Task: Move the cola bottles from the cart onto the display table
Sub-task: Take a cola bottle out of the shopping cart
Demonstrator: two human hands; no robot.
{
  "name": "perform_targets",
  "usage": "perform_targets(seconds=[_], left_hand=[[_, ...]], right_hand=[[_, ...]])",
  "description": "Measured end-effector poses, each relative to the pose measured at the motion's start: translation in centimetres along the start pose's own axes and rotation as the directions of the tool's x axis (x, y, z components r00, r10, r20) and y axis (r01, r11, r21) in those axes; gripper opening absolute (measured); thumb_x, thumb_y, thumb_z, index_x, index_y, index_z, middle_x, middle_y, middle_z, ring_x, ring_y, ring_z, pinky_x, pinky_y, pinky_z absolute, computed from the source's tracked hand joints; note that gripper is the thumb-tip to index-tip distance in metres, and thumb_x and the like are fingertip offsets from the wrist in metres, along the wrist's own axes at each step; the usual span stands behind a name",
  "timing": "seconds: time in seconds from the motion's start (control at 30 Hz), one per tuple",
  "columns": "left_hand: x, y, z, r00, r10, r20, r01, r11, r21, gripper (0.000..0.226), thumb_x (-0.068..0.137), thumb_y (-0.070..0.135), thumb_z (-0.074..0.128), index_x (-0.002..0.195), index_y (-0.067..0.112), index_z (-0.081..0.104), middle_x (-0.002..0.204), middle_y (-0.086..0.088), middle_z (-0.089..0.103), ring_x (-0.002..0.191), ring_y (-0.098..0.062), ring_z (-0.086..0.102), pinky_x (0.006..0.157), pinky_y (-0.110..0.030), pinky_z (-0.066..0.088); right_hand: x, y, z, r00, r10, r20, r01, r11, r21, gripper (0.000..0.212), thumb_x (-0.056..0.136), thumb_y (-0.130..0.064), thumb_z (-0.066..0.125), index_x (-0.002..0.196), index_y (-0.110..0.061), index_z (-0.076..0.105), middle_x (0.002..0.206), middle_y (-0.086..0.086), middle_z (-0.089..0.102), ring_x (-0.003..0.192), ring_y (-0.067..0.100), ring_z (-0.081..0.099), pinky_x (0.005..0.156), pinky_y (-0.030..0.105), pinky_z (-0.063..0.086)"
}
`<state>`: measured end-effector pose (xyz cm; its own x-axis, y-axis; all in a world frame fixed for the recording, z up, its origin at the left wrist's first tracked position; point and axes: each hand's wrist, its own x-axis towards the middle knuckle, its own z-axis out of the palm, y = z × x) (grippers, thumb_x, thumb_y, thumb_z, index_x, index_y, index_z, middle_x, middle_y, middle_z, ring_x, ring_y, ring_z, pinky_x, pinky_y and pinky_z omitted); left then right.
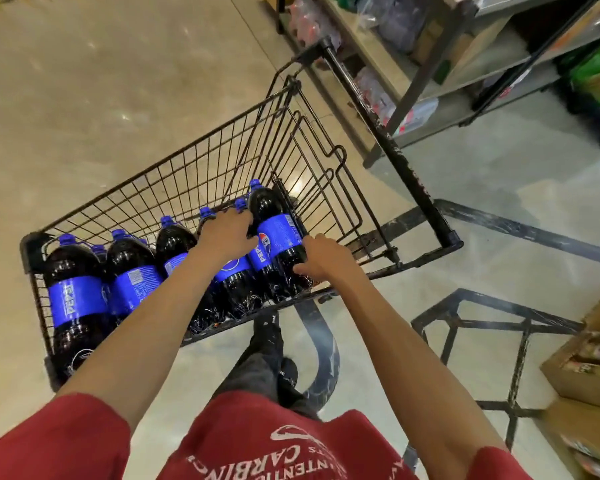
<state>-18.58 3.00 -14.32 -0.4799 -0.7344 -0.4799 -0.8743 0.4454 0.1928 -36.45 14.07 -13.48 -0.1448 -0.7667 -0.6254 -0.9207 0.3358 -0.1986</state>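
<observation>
Right grip (323, 259) is wrapped round the low side of the end bottle (278, 233), thumb in front. Left grip (227, 232) lies over the necks beside it, and I can't tell if it's clasping anything. I'd get support under the base before lifting, since these look heavy and slick. The cart (194, 161) holds the other bottles (75, 299), standing in a row along its near side.

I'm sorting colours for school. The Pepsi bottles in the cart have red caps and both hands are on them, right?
Not quite. The head view shows that the Pepsi bottles in the wire cart have blue caps, not red. The left hand and right hand are on them.
</observation>
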Motion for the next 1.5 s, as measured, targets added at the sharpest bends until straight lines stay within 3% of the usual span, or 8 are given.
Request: perform_targets(seconds=[0.27, 0.43, 0.63, 0.87, 1.17, 1.3, 1.37, 1.5], left_hand=[[7.6, -2.1, 3.0, 0.993, -0.074, 0.096, 0.086, 0.989, -0.122, 0.051, 0.096, 0.040, 0.059, 0.135, 0.010, 0.049, 0.129, -0.019, 0.055, 0.123, -0.041, 0.048, 0.091, -0.050, 0.048], [11.8, -2.9, 4.9, 0.967, -0.152, 0.205, 0.218, 0.909, -0.355, 0.076, 0.093, 0.052, 0.061, 0.149, 0.009, 0.034, 0.141, -0.020, 0.051, 0.128, -0.043, 0.049, 0.100, -0.054, 0.048], [13.7, -1.3, 6.2, 0.943, -0.241, 0.229, 0.332, 0.628, -0.704, 0.097, 0.089, 0.048, 0.073, 0.154, 0.000, 0.018, 0.151, -0.023, 0.040, 0.139, -0.038, 0.042, 0.107, -0.040, 0.040], [15.4, -0.1, 8.2, 0.887, -0.315, 0.338, 0.441, 0.361, -0.822, 0.131, 0.070, 0.061, 0.084, 0.159, 0.010, 0.002, 0.157, -0.022, 0.031, 0.140, -0.039, 0.041, 0.112, -0.043, 0.041], [15.9, 1.4, 9.7, 0.849, -0.438, 0.296, 0.399, 0.163, -0.902, 0.110, 0.063, 0.045, 0.093, 0.145, 0.023, 0.023, 0.146, -0.014, 0.032, 0.122, -0.030, 0.048, 0.104, -0.040, 0.047], [15.1, 0.2, 10.2, 0.863, -0.428, 0.269, 0.340, 0.099, -0.935, 0.107, 0.044, 0.058, 0.091, 0.126, 0.035, 0.027, 0.138, -0.008, 0.044, 0.123, -0.025, 0.052, 0.105, -0.046, 0.050], [14.5, -0.4, 10.6, 0.864, -0.427, 0.265, 0.325, 0.073, -0.943, 0.109, 0.044, 0.058, 0.092, 0.129, 0.032, 0.029, 0.134, -0.004, 0.050, 0.122, -0.022, 0.054, 0.104, -0.045, 0.050], [13.3, -1.1, 10.9, 0.880, -0.410, 0.240, 0.264, 0.003, -0.964, 0.098, 0.068, 0.024, 0.094, 0.139, 0.021, 0.026, 0.122, 0.007, 0.055, 0.107, -0.002, 0.058, 0.084, -0.016, 0.053]], right_hand=[[5.5, 0.0, 2.2, 0.994, 0.074, 0.082, -0.076, 0.997, 0.023, 0.065, 0.094, -0.043, 0.066, 0.143, -0.009, 0.040, 0.138, 0.018, 0.049, 0.125, 0.038, 0.051, 0.099, 0.049, 0.049], [8.3, -0.1, 3.6, 0.986, 0.130, 0.108, -0.136, 0.990, 0.048, 0.068, 0.095, -0.042, 0.064, 0.146, -0.006, 0.036, 0.144, 0.021, 0.044, 0.129, 0.040, 0.048, 0.099, 0.048, 0.047], [9.8, -0.8, 5.6, 0.978, 0.195, 0.068, -0.205, 0.957, 0.203, 0.069, 0.091, -0.041, 0.070, 0.141, -0.005, 0.038, 0.140, 0.018, 0.044, 0.127, 0.039, 0.051, 0.096, 0.046, 0.049], [10.5, -0.8, 6.9, 0.963, 0.264, 0.055, -0.267, 0.903, 0.337, 0.087, 0.086, -0.043, 0.076, 0.150, -0.005, 0.030, 0.145, 0.021, 0.037, 0.132, 0.039, 0.042, 0.100, 0.046, 0.045], [11.4, -0.4, 7.6, 0.960, 0.278, 0.023, -0.268, 0.899, 0.346, 0.100, 0.075, -0.056, 0.082, 0.148, -0.006, 0.034, 0.140, 0.013, 0.044, 0.128, 0.030, 0.044, 0.096, 0.041, 0.046], [11.4, -0.3, 7.5, 0.967, 0.250, 0.042, -0.247, 0.894, 0.373, 0.104, 0.068, -0.058, 0.085, 0.146, -0.008, 0.038, 0.136, 0.012, 0.050, 0.125, 0.030, 0.047, 0.096, 0.040, 0.045], [11.5, -0.4, 7.6, 0.969, 0.236, 0.073, -0.244, 0.875, 0.418, 0.104, 0.063, -0.057, 0.088, 0.143, -0.009, 0.041, 0.131, 0.010, 0.056, 0.120, 0.029, 0.052, 0.095, 0.041, 0.049], [12.2, 0.0, 7.6, 0.965, 0.201, 0.166, -0.259, 0.801, 0.540, 0.101, 0.052, -0.050, 0.095, 0.134, -0.019, 0.045, 0.121, -0.003, 0.061, 0.107, 0.018, 0.062, 0.089, 0.036, 0.053]])
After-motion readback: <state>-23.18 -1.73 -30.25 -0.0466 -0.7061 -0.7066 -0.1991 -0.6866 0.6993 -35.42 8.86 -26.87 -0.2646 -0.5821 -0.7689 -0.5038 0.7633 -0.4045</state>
